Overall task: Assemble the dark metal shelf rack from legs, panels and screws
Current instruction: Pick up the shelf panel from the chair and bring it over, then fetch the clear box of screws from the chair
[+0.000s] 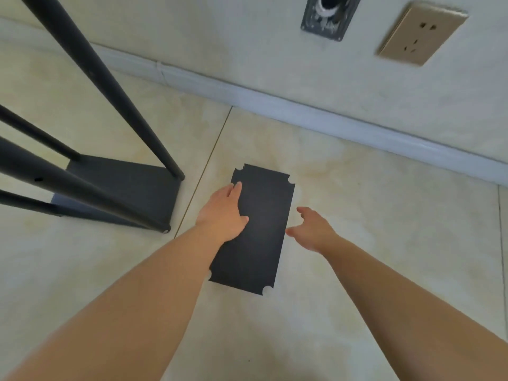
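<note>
Dark rack (115, 185) stands at nine o'clock. Left hand (224, 213) rests flat on the loose panel (255, 229) lying on floor (357, 243); right hand (310, 229) hovers relaxed at three o'clock. Thin edges could slip during lifting.

Interior of a home, at floor level beside a wall. Glossy cream marble-patterned tiles (357, 243) with thin grout lines are covering the floor. A pale baseboard (302, 111) is running along the foot of a plain off-white wall (220, 37). A gold-toned socket (422, 33) is sitting low on the wall, beside a dark plate (328, 16) with a round opening. A half-built rack (121, 188) is standing on the tiles, and a loose panel (261, 229) is lying flat near it, suggesting household furniture assembly.
</note>
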